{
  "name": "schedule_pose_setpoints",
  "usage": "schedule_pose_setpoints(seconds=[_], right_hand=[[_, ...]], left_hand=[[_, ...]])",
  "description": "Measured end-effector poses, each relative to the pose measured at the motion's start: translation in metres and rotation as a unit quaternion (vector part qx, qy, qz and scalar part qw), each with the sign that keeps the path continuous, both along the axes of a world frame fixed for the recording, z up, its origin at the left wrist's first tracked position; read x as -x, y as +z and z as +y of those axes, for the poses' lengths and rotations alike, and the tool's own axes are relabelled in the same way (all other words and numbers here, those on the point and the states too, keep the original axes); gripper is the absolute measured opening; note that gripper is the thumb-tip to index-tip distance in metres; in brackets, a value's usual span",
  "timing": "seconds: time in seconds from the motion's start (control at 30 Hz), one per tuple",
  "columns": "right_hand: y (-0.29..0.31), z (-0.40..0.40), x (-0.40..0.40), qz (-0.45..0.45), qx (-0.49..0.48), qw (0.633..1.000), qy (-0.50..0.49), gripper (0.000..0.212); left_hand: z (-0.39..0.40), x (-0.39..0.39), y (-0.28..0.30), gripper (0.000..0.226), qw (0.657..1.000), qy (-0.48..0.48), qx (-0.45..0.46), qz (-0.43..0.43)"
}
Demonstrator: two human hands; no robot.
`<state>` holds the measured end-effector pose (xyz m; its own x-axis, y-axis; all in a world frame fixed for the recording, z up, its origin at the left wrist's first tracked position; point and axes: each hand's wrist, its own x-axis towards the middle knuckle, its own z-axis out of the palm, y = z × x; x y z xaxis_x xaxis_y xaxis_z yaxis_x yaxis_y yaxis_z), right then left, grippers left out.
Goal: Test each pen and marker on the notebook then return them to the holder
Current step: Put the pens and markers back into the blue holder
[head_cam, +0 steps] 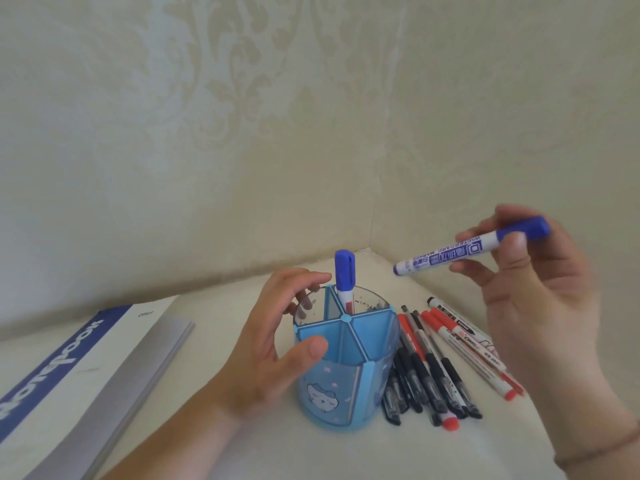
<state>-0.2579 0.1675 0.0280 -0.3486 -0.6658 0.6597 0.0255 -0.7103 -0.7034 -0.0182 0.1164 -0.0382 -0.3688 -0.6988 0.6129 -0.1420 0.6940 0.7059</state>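
A blue see-through pen holder (360,382) with divided compartments stands at the centre of the white table. One blue-capped marker (345,275) stands upright in a far compartment. My left hand (277,344) curves around the holder's left side, thumb on the near rim, fingers on the far rim. My right hand (533,292) is raised to the right and grips a capped blue whiteboard marker (464,249) near its cap, the barrel pointing left toward the holder. A closed blue-and-white notebook (86,372) lies at the left.
Several black pens and red markers (446,362) lie loose in a fan on the table just right of the holder. Patterned walls meet in a corner (372,244) right behind the holder.
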Motion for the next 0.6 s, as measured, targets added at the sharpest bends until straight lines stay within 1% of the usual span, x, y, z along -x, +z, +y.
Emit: schedule_pose_setpoints(seconds=[0.1,0.23,0.3,0.37,0.4,0.43,0.47,0.5,0.57,0.6], right_hand=[[0.003,0.000,-0.011,0.008,0.055,0.998,-0.010,0.035],[0.002,-0.005,-0.023,0.012,0.059,0.998,-0.005,0.027],[-0.001,-0.010,-0.026,0.033,0.045,0.998,0.003,0.024],[-0.009,-0.016,-0.026,0.091,0.020,0.996,0.014,0.014],[-0.012,-0.018,-0.025,0.142,0.001,0.990,0.011,0.007],[-0.014,-0.019,-0.024,0.198,-0.020,0.980,0.004,0.004],[-0.015,-0.019,-0.021,0.243,-0.042,0.969,0.002,0.006],[-0.013,-0.019,-0.017,0.261,-0.061,0.963,-0.001,0.011],[-0.008,-0.018,-0.002,0.215,-0.089,0.972,-0.017,0.023],[-0.006,-0.018,0.007,0.193,-0.115,0.973,-0.044,0.026]], left_hand=[[-0.001,0.000,0.000,0.075,1.000,-0.001,-0.003,-0.002],[-0.001,-0.001,0.000,0.070,1.000,-0.004,0.004,0.000],[-0.001,-0.001,0.000,0.070,1.000,-0.004,0.006,0.000],[-0.001,-0.001,0.000,0.073,1.000,-0.004,0.007,-0.002],[-0.001,-0.001,0.000,0.074,1.000,-0.004,0.006,-0.002],[-0.001,-0.001,0.000,0.075,1.000,-0.004,0.005,-0.002],[-0.001,-0.001,0.000,0.075,1.000,-0.005,0.007,-0.001],[-0.001,-0.001,0.000,0.075,1.000,-0.006,0.008,0.001],[-0.001,-0.001,0.000,0.075,1.000,-0.011,0.008,0.008],[-0.001,-0.001,0.000,0.076,1.000,-0.013,0.006,0.014]])
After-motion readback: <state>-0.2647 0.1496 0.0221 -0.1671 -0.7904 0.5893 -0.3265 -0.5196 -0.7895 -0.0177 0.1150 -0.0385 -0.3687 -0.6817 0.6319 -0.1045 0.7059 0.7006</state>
